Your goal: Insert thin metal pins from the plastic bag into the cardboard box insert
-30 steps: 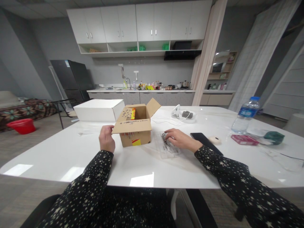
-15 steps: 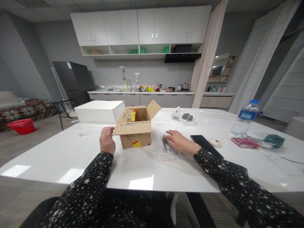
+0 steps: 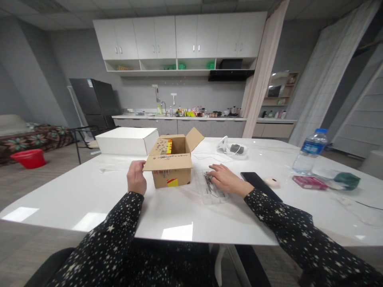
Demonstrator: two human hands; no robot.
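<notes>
An open cardboard box stands on the white table, its near flap folded outward. Small round metal heads line that flap, and thin shanks hang beneath it; more heads dot the left flap. My left hand is closed at the near flap's left corner, with its fingertips partly hidden. To the right of the box lies a clear plastic tray of small metal pieces, perhaps screws or nails. Palm down, my right hand is over this tray, fingers extended and tips among the pieces. Nothing shows in its grasp.
A white box is behind on the left. Right of my right hand lie a black phone and a pale round case. Farther right are a water bottle and a pink box. A small white fan with its cable is behind.
The whole view has shifted slightly downward in the picture. Both hands keep nearly the same places at the flap and over the tray, with only a slight change in the right fingers.
</notes>
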